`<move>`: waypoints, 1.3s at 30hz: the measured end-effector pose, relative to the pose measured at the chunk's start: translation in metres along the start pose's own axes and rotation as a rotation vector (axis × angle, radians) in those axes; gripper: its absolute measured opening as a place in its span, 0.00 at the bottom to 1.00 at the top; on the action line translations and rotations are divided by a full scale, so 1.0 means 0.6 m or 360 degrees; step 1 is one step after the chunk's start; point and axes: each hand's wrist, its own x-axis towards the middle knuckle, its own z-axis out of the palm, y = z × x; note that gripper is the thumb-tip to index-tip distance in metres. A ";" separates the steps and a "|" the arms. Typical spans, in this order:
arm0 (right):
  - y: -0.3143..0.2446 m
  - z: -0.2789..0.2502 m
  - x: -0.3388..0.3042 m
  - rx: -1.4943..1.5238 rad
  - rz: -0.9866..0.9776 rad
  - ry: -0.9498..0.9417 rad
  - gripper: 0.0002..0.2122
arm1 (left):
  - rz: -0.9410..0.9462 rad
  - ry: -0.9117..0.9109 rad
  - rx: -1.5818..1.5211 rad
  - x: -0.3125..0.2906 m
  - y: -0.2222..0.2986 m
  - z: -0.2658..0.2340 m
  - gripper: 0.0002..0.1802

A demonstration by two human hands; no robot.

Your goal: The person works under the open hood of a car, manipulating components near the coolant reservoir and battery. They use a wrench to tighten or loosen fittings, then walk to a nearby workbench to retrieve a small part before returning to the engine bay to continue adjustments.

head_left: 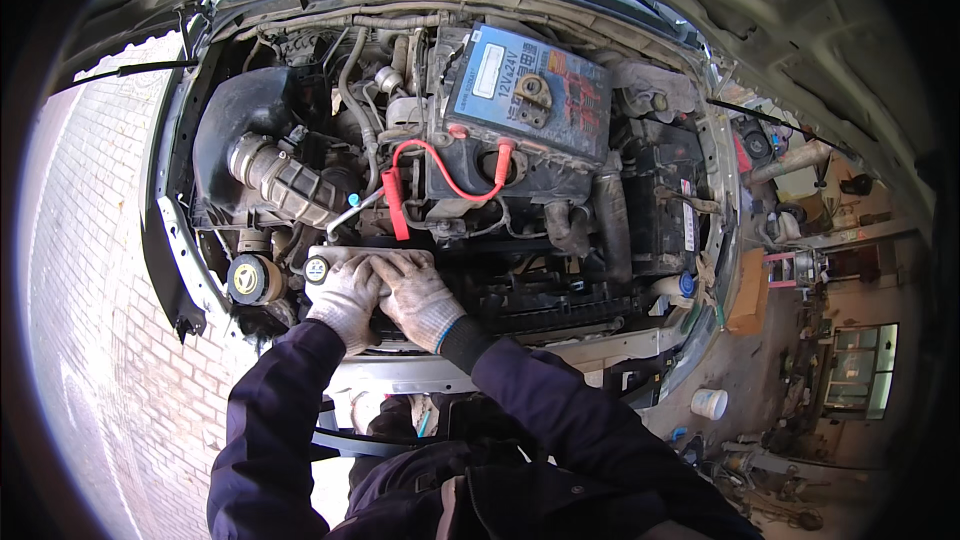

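Both my hands wear whitish knitted work gloves, soiled on the fingers. My left hand (348, 302) and my right hand (415, 300) lie side by side over a pale plastic tank (412, 254) at the front of the engine bay. The fingers of my right hand stretch forward across its top. Those of my left look laid flat, partly covered by the right hand. A round dark cap (316, 270) shows beside my left fingers. Just beyond the tank are a slim metal rod (352, 213) and a red clamp (394, 208). What lies beneath my palms is hidden.
A blue box-shaped power unit (478, 112) rests on the engine, its red cable (452, 180) running to the clamp. Left are a ribbed intake hose (290, 185) and a yellow-marked cap (246, 280). The front crossmember (400, 373) runs before me. A white bucket (709, 403) stands on the floor.
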 end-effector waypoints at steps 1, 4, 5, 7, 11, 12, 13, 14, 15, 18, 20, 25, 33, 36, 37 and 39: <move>0.002 0.000 -0.002 -0.0011 -0.0012 -0.0032 0.29 | 0.0000 -0.0001 -0.0003 0.000 -0.001 0.002 0.71; 0.004 0.003 -0.004 0.0027 0.0010 0.0010 0.29 | -0.0005 -0.0014 -0.0014 0.002 -0.002 0.005 0.71; 0.003 0.004 -0.003 -0.0008 0.0017 -0.0019 0.30 | -0.0007 -0.0024 -0.0018 0.003 -0.003 0.005 0.71; 0.001 0.006 -0.002 -0.0087 0.0034 -0.0075 0.30 | -0.0006 -0.0026 -0.0021 0.003 -0.002 0.003 0.71; -0.002 0.003 0.000 -0.0027 0.0074 -0.0079 0.30 | -0.0017 0.0012 -0.0008 -0.001 0.001 0.000 0.69; -0.002 0.000 -0.001 0.0001 0.0052 -0.0061 0.30 | -0.0028 0.0023 -0.0002 -0.003 0.002 0.001 0.69; -0.001 -0.002 -0.002 0.0013 0.0043 -0.0068 0.30 | -0.0015 0.0055 -0.0013 -0.004 0.001 0.002 0.68; 0.000 -0.003 -0.002 0.0028 0.0037 -0.0063 0.31 | -0.0004 0.0087 -0.0025 -0.003 0.001 0.003 0.68; 0.001 -0.004 -0.003 0.0028 0.0045 -0.0081 0.31 | 0.0009 0.0127 -0.0037 -0.003 0.000 0.006 0.67; 0.000 -0.004 -0.001 0.0026 0.0075 -0.0079 0.30 | 0.0040 0.0183 -0.0017 -0.002 -0.004 0.015 0.65; -0.003 -0.001 0.002 -0.0018 0.0088 -0.0072 0.30 | 0.0080 0.0206 -0.0012 0.000 -0.008 0.017 0.64; -0.005 -0.003 0.002 0.0021 0.0072 -0.0044 0.29 | 0.0072 0.0196 0.0005 0.000 -0.004 0.008 0.64; 0.005 0.011 0.002 0.0014 0.0093 -0.0104 0.31 | 0.0090 0.0308 -0.0052 -0.008 -0.003 0.005 0.57; 0.007 0.013 0.000 -0.0041 0.0070 -0.0085 0.32 | 0.0049 0.0303 -0.0018 -0.001 -0.005 0.014 0.59; 0.008 0.013 -0.001 -0.0051 0.0046 -0.0094 0.32 | 0.0072 0.0352 -0.0021 -0.002 -0.007 0.017 0.60; 0.011 0.012 -0.005 -0.0144 -0.0074 -0.0118 0.33 | 0.0101 0.0349 -0.0063 -0.003 -0.009 0.019 0.60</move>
